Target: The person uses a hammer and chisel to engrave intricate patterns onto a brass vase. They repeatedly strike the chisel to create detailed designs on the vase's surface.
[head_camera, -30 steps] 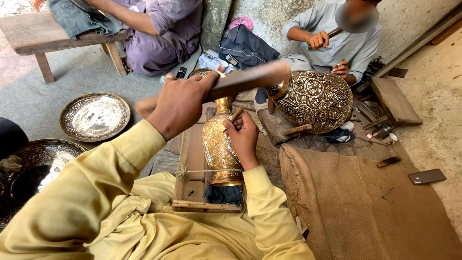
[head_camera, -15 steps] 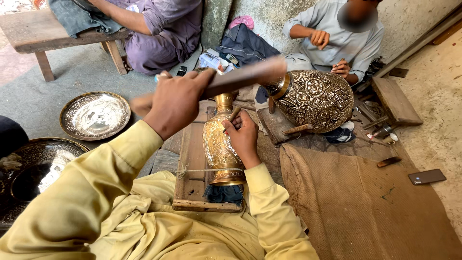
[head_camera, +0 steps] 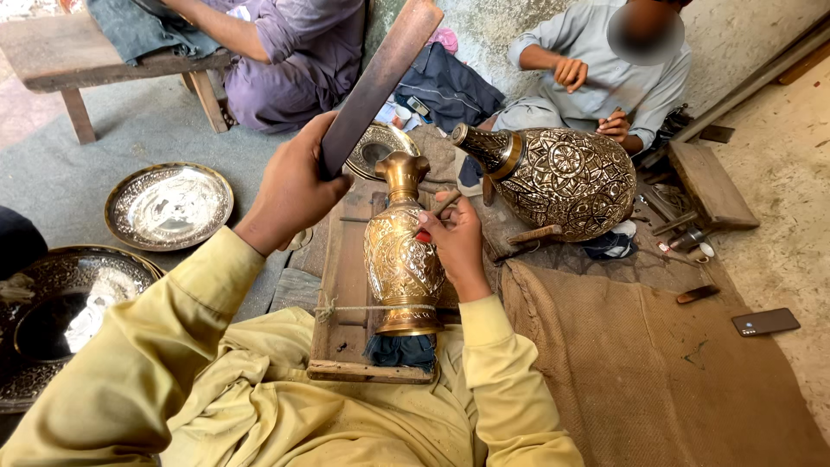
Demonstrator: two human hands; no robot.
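Brass vase (head_camera: 400, 259): lying on wooden board (head_camera: 344, 285), tied down by cord. Right hand (head_camera: 454, 242): fingers pinching chisel (head_camera: 439, 212) against vase. Left hand (head_camera: 290, 190): clenched around raised wooden bat (head_camera: 380, 78). Nearby: larger vase (head_camera: 562, 177), silver plate (head_camera: 169, 206).

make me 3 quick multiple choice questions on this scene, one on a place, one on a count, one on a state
1. Where does the small brass vase lie?
A. on a wooden board
B. on the bench
C. in a tray

2. How many round metal trays lie on the floor at the person's left?
A. none
B. two
C. five

3. How is the wooden bat held?
A. lying on the floor
B. raised in the left hand
C. pressed flat on the vase

Answers: 1 A, the vase is tied to the wooden board with string. 2 B, a silvery tray and a darker tray. 3 B, the left hand lifts it above the vase while the right hand sets a chisel.
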